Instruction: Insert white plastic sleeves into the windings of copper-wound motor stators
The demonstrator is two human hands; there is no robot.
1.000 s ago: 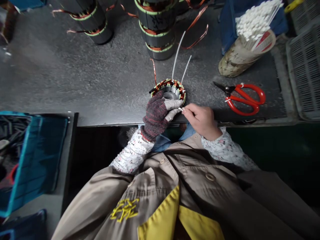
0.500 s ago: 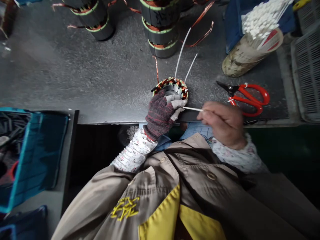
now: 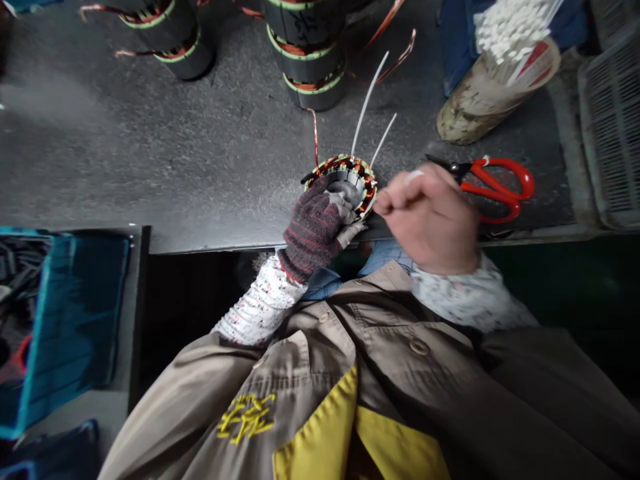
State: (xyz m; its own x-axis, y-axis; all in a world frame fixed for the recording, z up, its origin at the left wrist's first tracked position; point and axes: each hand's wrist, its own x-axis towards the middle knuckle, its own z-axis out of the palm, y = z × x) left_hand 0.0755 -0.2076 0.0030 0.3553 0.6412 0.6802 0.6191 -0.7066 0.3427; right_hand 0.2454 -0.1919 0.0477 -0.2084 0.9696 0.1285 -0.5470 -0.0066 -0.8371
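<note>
A ring-shaped stator (image 3: 369, 180) with copper windings lies near the front edge of the bench. Two white ties (image 3: 369, 100) stick up from its far side, and a twisted copper wire (image 3: 315, 137) rises at its left. My left hand (image 3: 315, 230), in a dark knitted glove with pale fingertips, grips the stator's near left rim. Close to its right side is my right hand (image 3: 430, 217), bare and a little blurred, with the fingers curled together. Whatever those fingers pinch is too small to make out.
Red-handled scissors (image 3: 500, 190) lie right of my right hand. Behind them leans a tube (image 3: 475, 100) full of white ties. Stacked stators (image 3: 315, 93) stand at the back, another stack (image 3: 187, 60) further left. A teal bin (image 3: 80, 313) is at lower left.
My right hand has moved up and left, close to the stator's right side. The white tie it was pulling on no longer shows stretched between the hands. The camera view has shifted slightly.
</note>
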